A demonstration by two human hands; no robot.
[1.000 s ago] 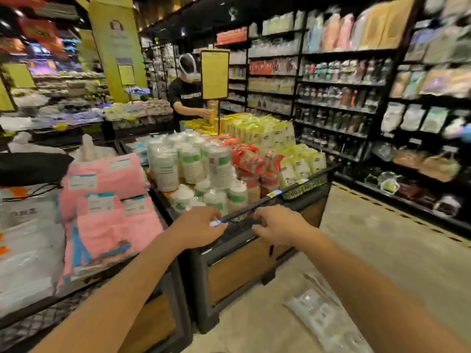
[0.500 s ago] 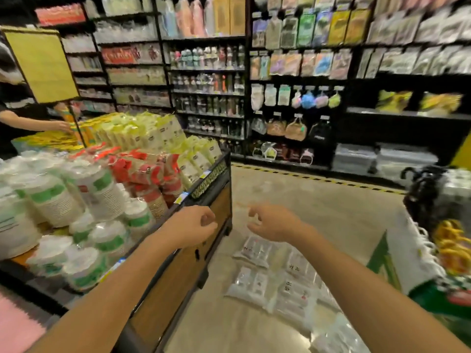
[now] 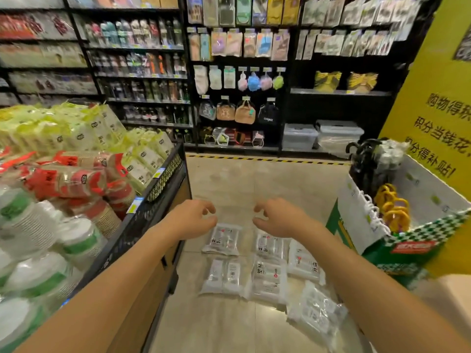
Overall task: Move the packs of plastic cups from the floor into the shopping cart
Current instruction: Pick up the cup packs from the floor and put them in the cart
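Several clear packs of plastic cups lie flat on the beige floor, among them one at the far left (image 3: 223, 239), one below it (image 3: 222, 277), one in the middle (image 3: 269, 281) and one at the near right (image 3: 314, 319). My left hand (image 3: 190, 219) and my right hand (image 3: 279, 217) hover side by side above the far packs, both empty with fingers curled and apart. No shopping cart shows in this view.
A black display stand (image 3: 155, 200) piled with cup and plate packs runs along my left. A green-and-white cardboard bin (image 3: 397, 248) with umbrellas stands at the right before a yellow pillar (image 3: 433, 118). Dark shelving (image 3: 242, 72) lines the far wall behind a yellow-black floor stripe (image 3: 267, 159).
My view has swung right, away from the display stand toward the floor. Both hands have left the stand's edge and opened above the packs on the floor.
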